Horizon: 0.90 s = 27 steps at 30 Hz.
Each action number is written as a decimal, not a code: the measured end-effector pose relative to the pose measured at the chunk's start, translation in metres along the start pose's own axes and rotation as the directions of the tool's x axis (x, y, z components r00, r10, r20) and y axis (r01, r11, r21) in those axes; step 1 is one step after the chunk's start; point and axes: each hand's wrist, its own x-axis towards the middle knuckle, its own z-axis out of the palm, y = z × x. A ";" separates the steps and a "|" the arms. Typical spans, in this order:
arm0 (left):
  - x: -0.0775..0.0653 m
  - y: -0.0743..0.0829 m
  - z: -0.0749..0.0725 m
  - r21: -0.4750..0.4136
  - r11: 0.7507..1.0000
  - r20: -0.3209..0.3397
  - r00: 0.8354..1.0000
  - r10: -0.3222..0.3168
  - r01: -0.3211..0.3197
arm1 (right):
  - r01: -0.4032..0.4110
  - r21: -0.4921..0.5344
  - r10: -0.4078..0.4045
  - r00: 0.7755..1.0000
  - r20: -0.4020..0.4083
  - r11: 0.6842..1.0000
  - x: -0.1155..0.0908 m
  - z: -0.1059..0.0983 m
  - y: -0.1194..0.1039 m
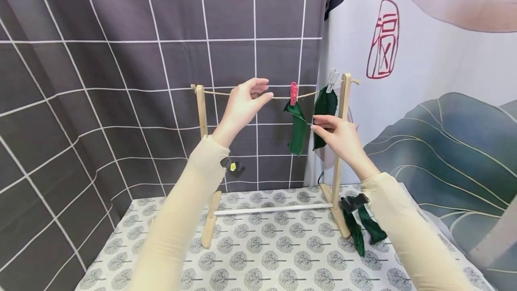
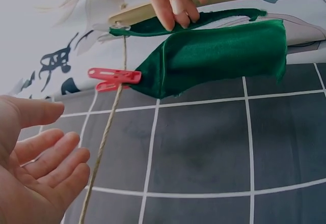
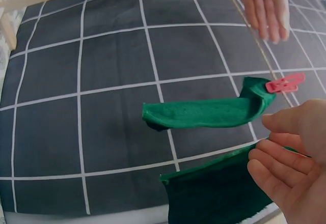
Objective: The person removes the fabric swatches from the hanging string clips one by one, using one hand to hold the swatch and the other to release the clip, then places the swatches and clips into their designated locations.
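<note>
My left hand [image 1: 245, 101] is raised at the string [image 1: 278, 98], fingers relaxed and holding nothing; in the left wrist view its thumb stands apart from the fingers. To its right a red clothespin [image 1: 294, 94] clips a green cloth strip [image 1: 298, 129] to the string, the strip hanging partly folded. Farther right, a white clothespin [image 1: 332, 81] holds a second dark green cloth [image 1: 325, 107] near the post. My right hand [image 1: 338, 136] is beside this second cloth, its fingertips overlapping it; the right wrist view shows a gap between thumb and fingers [image 3: 277, 168].
Two wooden posts, left [image 1: 201, 111] and right [image 1: 342, 116], carry the string; a white bar [image 1: 272, 209] joins their feet. More green cloth strips [image 1: 369, 226] lie by the right foot on the tree-print tablecloth [image 1: 262, 259]. A dark grid curtain [image 1: 161, 66] hangs behind.
</note>
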 end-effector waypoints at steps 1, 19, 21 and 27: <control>0.003 0.000 0.003 0.010 1.000 0.006 1.000 -0.006 0.006 | -0.005 0.011 0.005 1.000 0.005 1.000 0.001 0.002 -0.001; 0.031 0.013 0.046 0.089 0.996 0.125 0.992 -0.031 0.020 | -0.104 0.057 0.103 0.994 0.024 0.993 0.017 0.024 -0.009; 0.031 0.014 0.048 0.084 0.996 0.138 0.989 -0.049 0.038 | -0.116 0.059 0.115 0.993 0.021 0.991 0.017 0.025 -0.009; 0.032 0.017 0.052 0.096 0.994 0.169 0.984 -0.063 0.047 | -0.105 0.058 0.106 0.994 -0.014 0.993 0.014 0.024 -0.008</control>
